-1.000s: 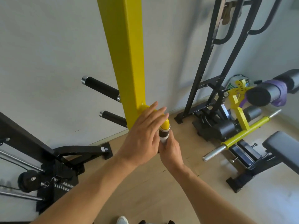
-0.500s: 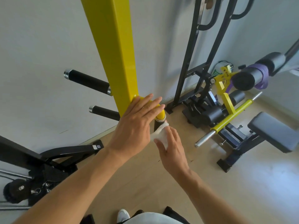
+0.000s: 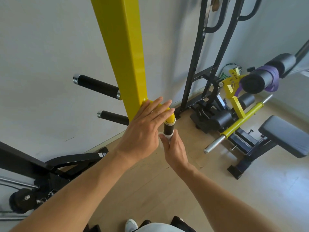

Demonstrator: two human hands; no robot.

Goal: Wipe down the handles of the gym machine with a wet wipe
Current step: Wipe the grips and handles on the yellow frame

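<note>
A pale wood-look floor meets plain white walls in a small room crowded with gym gear. Nearest the camera, two bare forearms reach forward over a white shoe toe. The right hand wraps its fingers around the lower end of a short black foam-covered handle, with a white wet wipe pinched between the fingers and the grip so that only a rim of it shows above the hand. The left hand lies flat just above and to the left, its fingers straight and slightly spread, pressing on the yellow curved elbow from which the handle hangs down. That elbow joins a tall yellow square steel post that rises out of the top of the view. Behind the post two black padded pegs with chrome end caps stick out toward the left. Low on the left sits a black machine base with a pulley wheel. To the right stands a black tubular frame, and beyond it a yellow bar with a chrome sleeve, a black padded bench seat and a black foam roller wrapped with a purple band.
</note>
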